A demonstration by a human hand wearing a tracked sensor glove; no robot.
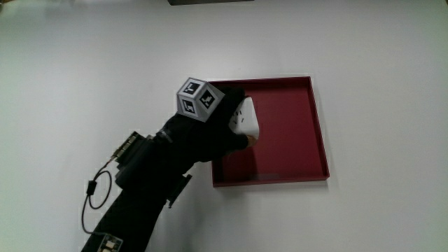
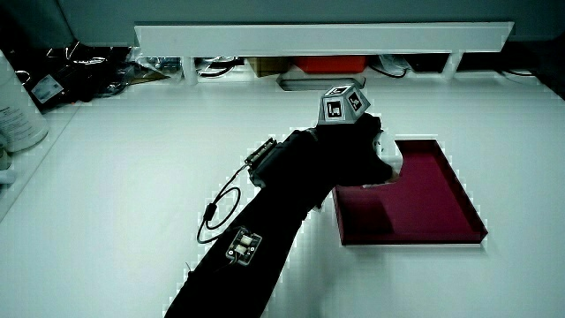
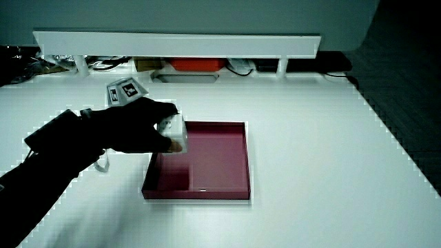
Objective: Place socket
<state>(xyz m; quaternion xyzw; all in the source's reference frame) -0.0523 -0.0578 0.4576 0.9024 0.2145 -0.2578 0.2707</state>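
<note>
Main view, entries in order across the table (image 1: 70, 63).

- Cable loop (image 1: 89, 201): lies on the table beside the forearm (image 1: 150, 183), nearer to the person than the tray.
- Patterned cube (image 1: 198, 99): sits on the back of the hand (image 1: 210, 134), near the middle of the frame.
- Hand: fingers curled around the white socket (image 1: 245, 119), holding it over the tray's corner where the wrist crosses the rim.
- Socket: in the grasp, above the dark red tray (image 1: 320, 129). In a side view (image 3: 172, 128) it appears just over the tray floor; whether it touches I cannot tell.
- Tray: holds nothing else that shows.
- Low partition (image 3: 176, 43) runs along the table's edge in both side views.

Step, as judged: the placing itself, socket carried in over the tray but not yet released.

Next move calls for: lowering until the socket rests flat on the tray floor, then opening the fingers and lifting clear without dragging it against the tray wall.
</note>
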